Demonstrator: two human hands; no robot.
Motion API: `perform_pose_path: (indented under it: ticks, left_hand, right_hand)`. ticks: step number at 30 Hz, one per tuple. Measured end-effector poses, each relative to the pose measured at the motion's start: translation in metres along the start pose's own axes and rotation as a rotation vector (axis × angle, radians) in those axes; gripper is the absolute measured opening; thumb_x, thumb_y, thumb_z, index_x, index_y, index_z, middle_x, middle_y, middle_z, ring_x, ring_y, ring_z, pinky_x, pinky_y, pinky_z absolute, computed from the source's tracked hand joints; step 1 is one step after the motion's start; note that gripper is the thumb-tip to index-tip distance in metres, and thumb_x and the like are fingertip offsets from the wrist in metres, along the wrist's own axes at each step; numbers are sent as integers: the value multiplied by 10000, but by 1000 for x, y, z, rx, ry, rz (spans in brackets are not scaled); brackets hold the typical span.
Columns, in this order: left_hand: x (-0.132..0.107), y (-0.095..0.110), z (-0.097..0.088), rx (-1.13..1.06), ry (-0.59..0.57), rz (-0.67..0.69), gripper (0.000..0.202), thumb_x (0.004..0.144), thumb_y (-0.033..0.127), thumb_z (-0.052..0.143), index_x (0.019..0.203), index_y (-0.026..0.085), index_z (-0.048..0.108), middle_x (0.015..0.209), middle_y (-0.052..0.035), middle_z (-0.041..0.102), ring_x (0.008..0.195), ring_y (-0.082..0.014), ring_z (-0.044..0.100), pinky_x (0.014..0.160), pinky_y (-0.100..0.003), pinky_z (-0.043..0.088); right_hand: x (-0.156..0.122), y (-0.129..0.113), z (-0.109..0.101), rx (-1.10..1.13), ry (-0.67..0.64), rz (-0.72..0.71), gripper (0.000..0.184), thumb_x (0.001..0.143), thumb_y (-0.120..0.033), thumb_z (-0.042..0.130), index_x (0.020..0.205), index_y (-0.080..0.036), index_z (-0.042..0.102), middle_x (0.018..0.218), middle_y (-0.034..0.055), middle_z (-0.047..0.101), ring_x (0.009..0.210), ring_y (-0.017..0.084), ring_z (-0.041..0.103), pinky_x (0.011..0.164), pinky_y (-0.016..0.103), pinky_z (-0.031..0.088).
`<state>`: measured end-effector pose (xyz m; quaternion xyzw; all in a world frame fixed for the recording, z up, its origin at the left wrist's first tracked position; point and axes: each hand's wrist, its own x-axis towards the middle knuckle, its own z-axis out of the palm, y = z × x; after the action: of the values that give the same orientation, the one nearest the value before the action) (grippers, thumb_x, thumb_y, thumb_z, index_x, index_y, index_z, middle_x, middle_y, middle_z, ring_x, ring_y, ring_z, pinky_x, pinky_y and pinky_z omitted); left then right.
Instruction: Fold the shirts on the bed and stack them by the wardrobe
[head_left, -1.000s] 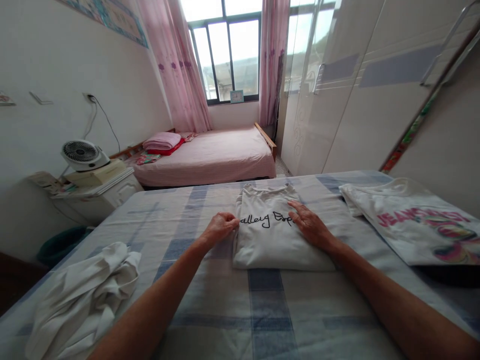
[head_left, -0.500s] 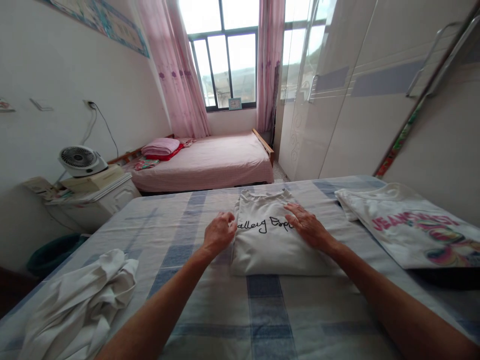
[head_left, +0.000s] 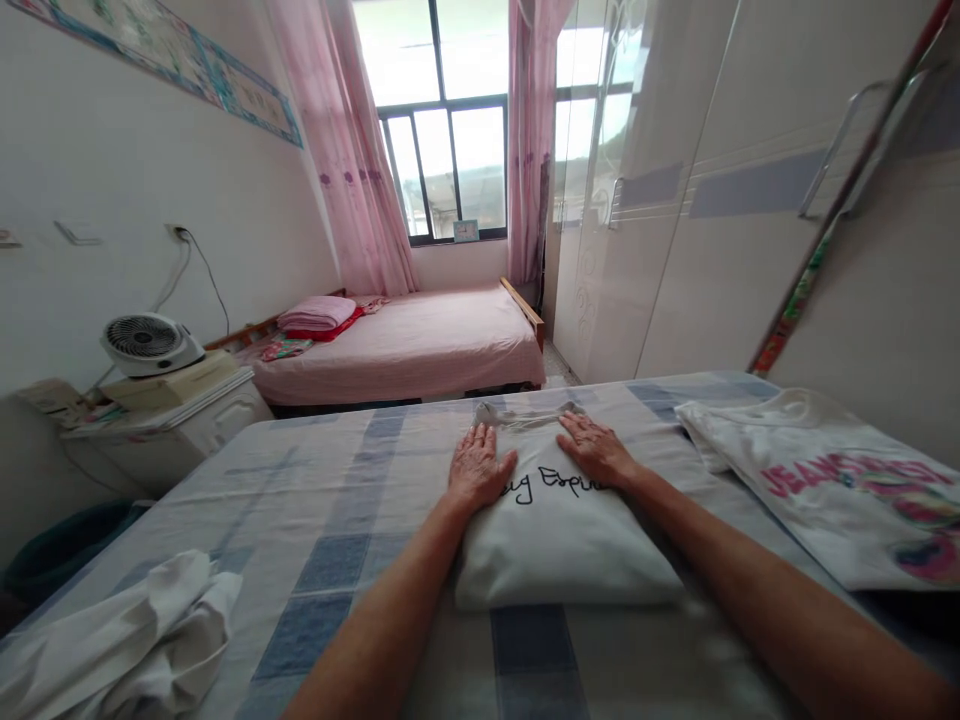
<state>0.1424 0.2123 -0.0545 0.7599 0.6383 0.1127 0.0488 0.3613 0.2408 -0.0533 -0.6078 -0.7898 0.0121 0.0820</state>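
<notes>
A folded white T-shirt [head_left: 559,535] with black script lettering lies in the middle of the blue-checked bed [head_left: 352,500]. My left hand [head_left: 478,464] rests flat on its upper left part, fingers stretched toward the collar. On the upper right part my right hand [head_left: 596,450] also lies flat, fingers spread. Both palms press on the cloth and hold nothing.
A white T-shirt with a pink and multicoloured print [head_left: 840,480] lies spread at the right. A crumpled white garment [head_left: 127,650] sits at the near left. Beyond are a pink bed [head_left: 412,340], a fan [head_left: 146,342] on a white cabinet, and a white wardrobe [head_left: 675,200].
My left hand has moved from the shirt's left edge onto its top, and both hands have slid up toward the collar. The view has tilted slightly upward.
</notes>
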Motion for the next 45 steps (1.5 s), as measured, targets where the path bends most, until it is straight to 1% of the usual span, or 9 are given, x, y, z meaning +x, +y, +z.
perform_pose_path:
  ticks: [7, 11, 18, 22, 27, 30, 33, 40, 45]
  left_hand:
    - [8, 4, -8, 17, 100, 83, 575, 915, 488, 321, 1417, 215, 384, 1530, -72, 270, 1420, -271, 183, 1135, -487, 147]
    - [5, -9, -14, -3, -6, -29, 571, 938, 435, 287, 1408, 130, 396, 1498, -124, 328, 1387, -291, 275, 1116, -449, 231]
    - [-72, 14, -22, -56, 40, 228, 531, 942, 407, 313, 1415, 178, 390, 1525, -87, 279, 1421, -255, 185, 1142, -446, 178]
    - [-100, 6, -14, -207, 8, 130, 559, 915, 427, 385, 1375, 115, 441, 1500, -153, 314, 1409, -279, 218, 1143, -441, 165]
    - [-81, -12, -34, -748, 10, -216, 333, 779, 255, 578, 1081, 124, 631, 1323, -164, 534, 1297, -266, 412, 1044, -338, 333]
    - [-61, -18, -48, -871, -39, -356, 260, 750, 319, 608, 918, 122, 631, 870, -102, 674, 927, -243, 631, 759, -306, 493]
    - [-49, -20, -51, -979, -90, -437, 301, 718, 383, 651, 838, 109, 622, 612, -29, 590, 637, -188, 607, 553, -258, 458]
    - [-37, -7, -41, -1263, -38, -367, 761, 581, 112, 718, 1303, 141, 478, 801, -21, 677, 671, -136, 617, 606, -210, 457]
    - [-20, -8, -50, -1408, 6, -360, 830, 561, 71, 632, 1366, 108, 431, 674, 7, 648, 520, -108, 541, 501, -208, 414]
  right_hand:
    - [9, -27, -1, 41, -13, -188, 580, 940, -487, 241, 1438, -215, 363, 1523, 39, 286, 1411, 202, 202, 1138, 405, 130]
    - [9, -24, -7, 61, -43, -24, 601, 951, -439, 215, 1431, -109, 363, 1514, 115, 286, 1404, 231, 222, 1128, 415, 161]
    - [-60, -51, -12, 135, -2, -135, 639, 941, -488, 240, 1452, -115, 328, 1528, 114, 243, 1418, 223, 177, 1140, 389, 147]
    - [-91, -41, -9, 291, 13, 33, 604, 914, -451, 359, 1388, -83, 425, 1500, 154, 303, 1404, 248, 220, 1145, 411, 137]
    - [-89, -5, -33, 811, 100, 516, 408, 823, -233, 537, 1215, -119, 547, 1396, 180, 451, 1327, 283, 364, 1085, 430, 298]
    - [-85, 4, -47, 979, -36, 558, 222, 832, -250, 544, 1016, -138, 597, 1089, 148, 646, 1002, 225, 624, 838, 355, 520]
    - [-79, 8, -52, 1132, -154, 589, 109, 813, -245, 580, 847, -142, 585, 847, 90, 670, 728, 139, 647, 663, 266, 548]
    - [-57, 5, -44, 1239, -257, 631, 140, 776, -240, 631, 705, -141, 563, 558, -7, 568, 455, 64, 503, 420, 152, 408]
    - [-44, -1, -50, 1306, -245, 544, 46, 739, -153, 575, 696, -140, 580, 602, 34, 633, 577, 134, 599, 552, 235, 502]
